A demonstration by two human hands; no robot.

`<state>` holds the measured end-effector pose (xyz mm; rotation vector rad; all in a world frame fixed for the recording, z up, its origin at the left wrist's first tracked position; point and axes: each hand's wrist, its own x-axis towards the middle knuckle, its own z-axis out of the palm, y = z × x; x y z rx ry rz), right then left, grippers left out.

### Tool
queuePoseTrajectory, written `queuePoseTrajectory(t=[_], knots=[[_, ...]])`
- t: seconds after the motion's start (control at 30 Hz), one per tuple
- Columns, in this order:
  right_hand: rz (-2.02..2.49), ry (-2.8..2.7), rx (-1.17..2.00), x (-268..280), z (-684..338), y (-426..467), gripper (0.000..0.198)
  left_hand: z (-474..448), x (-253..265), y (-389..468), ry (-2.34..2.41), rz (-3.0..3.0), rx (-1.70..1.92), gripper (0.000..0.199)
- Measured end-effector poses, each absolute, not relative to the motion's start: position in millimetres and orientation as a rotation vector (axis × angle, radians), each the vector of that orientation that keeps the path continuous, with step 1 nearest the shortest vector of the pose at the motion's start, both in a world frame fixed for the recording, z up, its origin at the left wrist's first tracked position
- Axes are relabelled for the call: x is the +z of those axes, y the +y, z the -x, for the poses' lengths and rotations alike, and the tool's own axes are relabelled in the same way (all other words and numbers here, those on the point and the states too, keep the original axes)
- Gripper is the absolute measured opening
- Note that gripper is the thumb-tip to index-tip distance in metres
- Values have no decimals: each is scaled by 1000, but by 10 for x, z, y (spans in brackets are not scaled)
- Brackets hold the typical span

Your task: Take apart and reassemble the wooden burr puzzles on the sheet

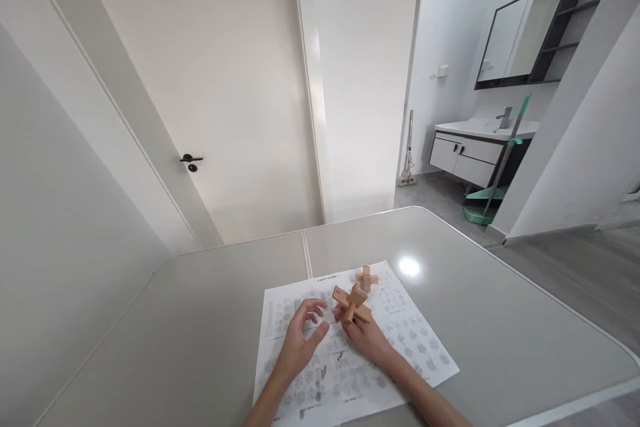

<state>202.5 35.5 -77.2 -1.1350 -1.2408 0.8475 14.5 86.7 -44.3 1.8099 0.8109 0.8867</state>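
Note:
My right hand [367,339] grips a wooden interlocking puzzle [353,302] made of crossed bars, raised over a printed sheet [417,347]. Its fingers are partly hidden behind and under the bars. Just to the left, my left hand [302,337] is held with fingers curved and apart, nothing between them, close to the puzzle but not touching it. Beyond the held puzzle, a second wooden cross-shaped piece [367,276] lies on the sheet near its far edge. Small grey drawings cover the paper; their details are too fine to read.
The paper lies on a grey folding table [210,340] with a seam across it and a pale rim. Behind the table stands a white door [240,93]. A washbasin cabinet [465,153] and a green broom with dustpan [480,215] are at the right.

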Motion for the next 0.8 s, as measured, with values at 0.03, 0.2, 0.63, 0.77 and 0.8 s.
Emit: queuePoseTrajectory(t=[0.03, 0.2, 0.63, 0.77, 0.8], knots=[[1132, -1287, 845, -792, -2018, 356, 21, -138, -427, 850, 776, -1835, 882, 48], [1104, -1501, 852, -812, -1964, 315, 17, -128, -364, 789, 687, -1845, 765, 93], [1113, -1747, 755, -776, -1923, 268, 22, -125, -401, 774, 597, -1743, 719, 89], [1170, -1650, 802, -748, -1922, 289, 15, -116, -466, 826, 664, -1705, 840, 85], [1184, -1603, 823, -751, -1925, 300, 12, -115, -483, 844, 693, -1694, 881, 83]])
